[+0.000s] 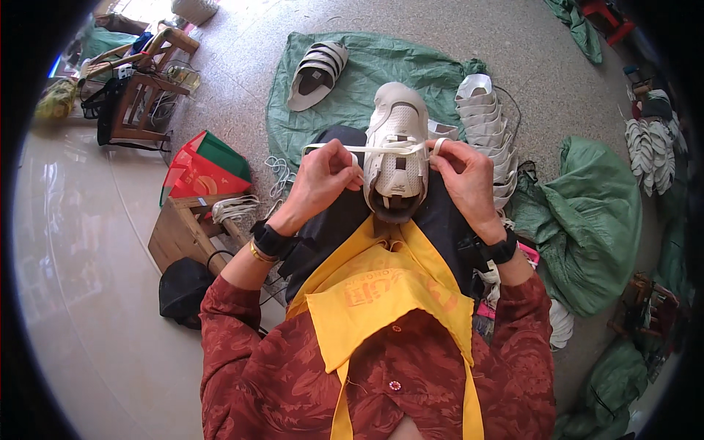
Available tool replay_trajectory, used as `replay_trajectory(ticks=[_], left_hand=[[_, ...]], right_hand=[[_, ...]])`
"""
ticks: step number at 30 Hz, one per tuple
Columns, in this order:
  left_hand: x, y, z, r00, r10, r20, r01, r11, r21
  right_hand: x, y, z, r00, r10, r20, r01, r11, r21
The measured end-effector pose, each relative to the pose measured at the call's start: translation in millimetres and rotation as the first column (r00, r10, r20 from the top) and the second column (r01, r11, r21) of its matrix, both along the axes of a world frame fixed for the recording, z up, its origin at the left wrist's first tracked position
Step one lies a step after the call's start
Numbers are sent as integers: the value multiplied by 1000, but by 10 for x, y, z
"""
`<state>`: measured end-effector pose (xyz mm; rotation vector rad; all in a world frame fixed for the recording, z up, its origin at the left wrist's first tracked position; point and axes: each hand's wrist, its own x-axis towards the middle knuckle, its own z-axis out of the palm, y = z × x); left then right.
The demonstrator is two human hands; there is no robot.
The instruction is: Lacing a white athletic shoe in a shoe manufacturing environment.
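Observation:
An off-white perforated shoe upper (398,114) rests between my knees, its toe pointing away and its dark-lined opening toward me. Whether it has a sole is hidden. A flat white shoelace (367,149) runs across its front, drawn out to both sides. On the left, my left hand (323,177) is closed with the lace pinched and wrapped at its fingers. My right hand (467,178) grips the lace's other side close beside the upper, with a loop around a finger.
A green woven sheet (352,132) lies ahead with another shoe upper (318,75) on it. Stacked white uppers (485,125) line its right side. A green sack (587,220) bulges farther right. At left stand a wooden stool (183,235) with loose laces (235,208) and a red-green bag (205,169).

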<state>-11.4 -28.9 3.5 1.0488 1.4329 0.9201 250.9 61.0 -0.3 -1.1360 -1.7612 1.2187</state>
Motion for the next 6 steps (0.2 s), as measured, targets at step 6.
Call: replay_trajectory(ticks=[6], left_hand=[[13,63,-53,999,9,52,-10,1000,11]], right_hand=[[4,-6,-181,985,-43,-169,16,987,-158]])
